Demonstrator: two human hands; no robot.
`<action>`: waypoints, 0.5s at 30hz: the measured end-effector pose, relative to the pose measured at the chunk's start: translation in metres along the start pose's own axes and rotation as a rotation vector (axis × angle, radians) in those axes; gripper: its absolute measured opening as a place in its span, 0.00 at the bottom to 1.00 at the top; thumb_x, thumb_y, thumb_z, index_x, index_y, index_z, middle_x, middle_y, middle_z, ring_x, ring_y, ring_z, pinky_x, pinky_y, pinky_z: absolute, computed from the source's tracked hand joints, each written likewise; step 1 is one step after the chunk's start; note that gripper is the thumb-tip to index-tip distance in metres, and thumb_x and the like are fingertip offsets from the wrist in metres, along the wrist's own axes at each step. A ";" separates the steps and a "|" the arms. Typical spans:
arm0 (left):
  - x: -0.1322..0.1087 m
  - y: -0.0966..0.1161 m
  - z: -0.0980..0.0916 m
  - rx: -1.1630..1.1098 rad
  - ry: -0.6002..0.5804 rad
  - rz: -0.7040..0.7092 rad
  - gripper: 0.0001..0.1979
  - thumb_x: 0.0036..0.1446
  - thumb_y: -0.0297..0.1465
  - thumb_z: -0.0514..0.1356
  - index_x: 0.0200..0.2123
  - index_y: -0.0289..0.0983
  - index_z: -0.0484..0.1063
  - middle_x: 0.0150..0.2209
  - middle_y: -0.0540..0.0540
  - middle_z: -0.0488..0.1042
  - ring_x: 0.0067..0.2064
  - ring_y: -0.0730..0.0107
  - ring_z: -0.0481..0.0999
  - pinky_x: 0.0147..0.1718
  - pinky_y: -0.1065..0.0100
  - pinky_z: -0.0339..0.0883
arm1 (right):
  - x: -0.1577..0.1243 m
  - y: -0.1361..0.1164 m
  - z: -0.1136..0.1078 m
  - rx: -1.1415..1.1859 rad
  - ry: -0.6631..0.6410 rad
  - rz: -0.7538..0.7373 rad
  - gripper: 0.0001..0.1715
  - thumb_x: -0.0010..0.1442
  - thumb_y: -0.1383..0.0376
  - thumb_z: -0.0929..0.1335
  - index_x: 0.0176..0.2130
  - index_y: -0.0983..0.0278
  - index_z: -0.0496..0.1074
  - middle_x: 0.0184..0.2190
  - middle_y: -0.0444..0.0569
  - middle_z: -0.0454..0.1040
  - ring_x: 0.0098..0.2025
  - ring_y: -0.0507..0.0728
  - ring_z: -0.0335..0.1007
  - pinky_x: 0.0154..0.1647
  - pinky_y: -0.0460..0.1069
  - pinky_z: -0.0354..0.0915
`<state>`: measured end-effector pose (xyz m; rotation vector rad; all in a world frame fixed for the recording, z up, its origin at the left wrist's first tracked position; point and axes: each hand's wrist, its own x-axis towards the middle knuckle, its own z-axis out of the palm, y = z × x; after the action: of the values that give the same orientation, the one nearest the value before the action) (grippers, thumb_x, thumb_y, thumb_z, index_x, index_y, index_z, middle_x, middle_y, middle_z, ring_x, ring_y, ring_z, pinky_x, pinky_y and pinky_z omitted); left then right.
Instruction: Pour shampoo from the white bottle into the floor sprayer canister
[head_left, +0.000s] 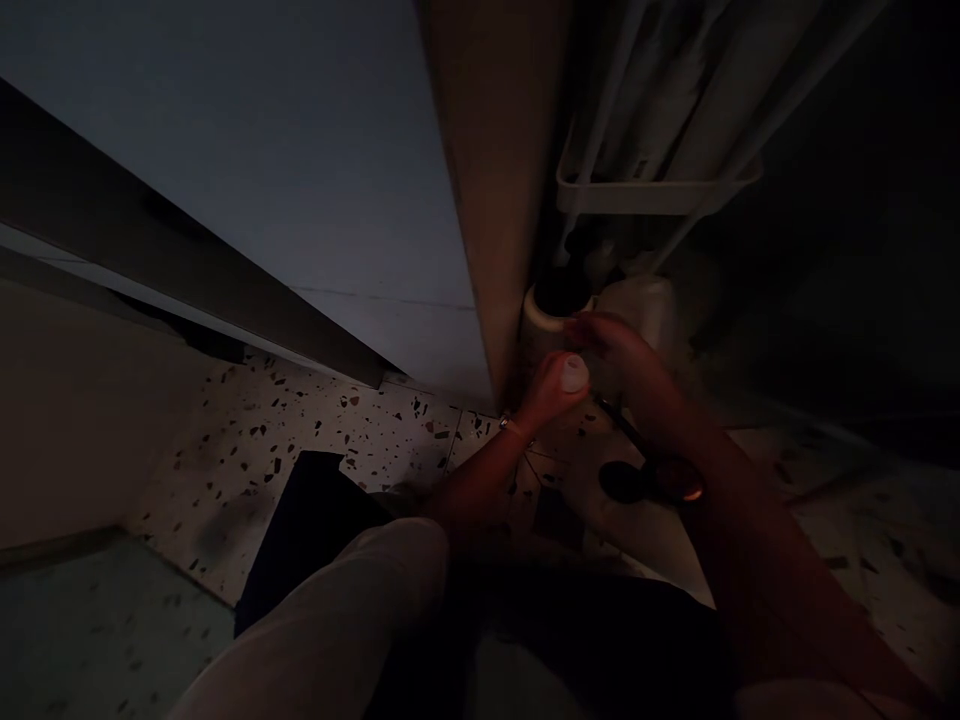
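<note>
The scene is very dim. My left hand [551, 390], with a bracelet at the wrist, is closed around a small pale rounded object [574, 373] whose kind I cannot make out. Just above and to the right, my right hand [604, 338] reaches in beside a pale round container [546, 322] with a dark top. Its fingers are lost in shadow, so whether they grip anything is unclear. A watch [681, 482] sits on the right wrist. Below the hands are a thin dark stick-like shape [621, 422] and a dark rounded shape [626, 482], both indistinct.
A white panel [360, 150] with a brown edge [499, 200] rises left of the hands. On the right stands a pale wire rack [660, 198] holding long light items. A whitish container [649, 305] is beneath it. Speckled terrazzo floor [375, 430] lies below, around my bent knees.
</note>
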<state>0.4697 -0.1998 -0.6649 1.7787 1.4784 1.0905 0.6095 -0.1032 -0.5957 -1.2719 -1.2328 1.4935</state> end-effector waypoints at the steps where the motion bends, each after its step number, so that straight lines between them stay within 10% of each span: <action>1: 0.001 0.001 -0.001 -0.008 0.006 -0.006 0.28 0.57 0.26 0.79 0.56 0.38 0.72 0.57 0.36 0.79 0.62 0.46 0.81 0.67 0.46 0.76 | 0.004 -0.007 0.002 0.034 0.013 0.051 0.08 0.65 0.59 0.74 0.42 0.59 0.75 0.38 0.52 0.84 0.42 0.59 0.83 0.54 0.58 0.78; 10: 0.028 0.035 -0.031 -0.140 0.133 0.188 0.39 0.63 0.38 0.78 0.69 0.45 0.62 0.65 0.38 0.74 0.69 0.46 0.77 0.72 0.45 0.72 | 0.020 -0.074 0.016 0.066 0.104 0.191 0.05 0.79 0.68 0.67 0.51 0.66 0.73 0.37 0.46 0.82 0.36 0.49 0.76 0.46 0.47 0.69; 15: 0.049 0.064 -0.061 -0.166 0.197 0.280 0.45 0.66 0.50 0.76 0.75 0.50 0.56 0.71 0.39 0.68 0.75 0.45 0.69 0.77 0.40 0.63 | 0.002 -0.087 0.013 -0.031 0.010 0.091 0.07 0.71 0.72 0.71 0.49 0.67 0.75 0.38 0.48 0.81 0.38 0.52 0.74 0.57 0.53 0.73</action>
<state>0.4519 -0.1705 -0.5698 1.8391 1.2279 1.5206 0.5951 -0.0853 -0.5103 -1.3706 -1.2102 1.5364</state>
